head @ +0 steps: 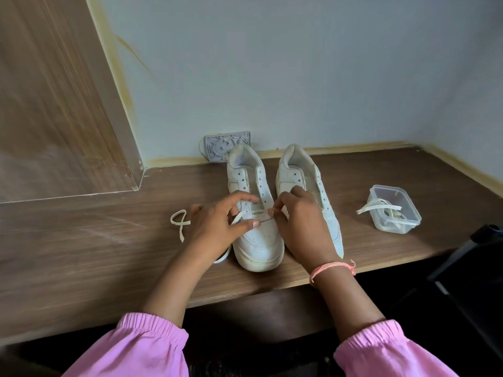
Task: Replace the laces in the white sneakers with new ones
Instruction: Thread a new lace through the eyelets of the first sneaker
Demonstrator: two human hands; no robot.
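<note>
Laces, seemingly cream, fill clear tub beside sneakers.

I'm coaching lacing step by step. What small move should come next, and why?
Probably pull both ends even: the lace crosses only the lowest eyelets of the left sneaker, the left hand and right hand each pinch an end, and upper eyelets are bare.

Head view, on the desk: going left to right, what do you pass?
Loose lace loop → left hand → left sneaker → right hand → plastic container of laces.
</note>
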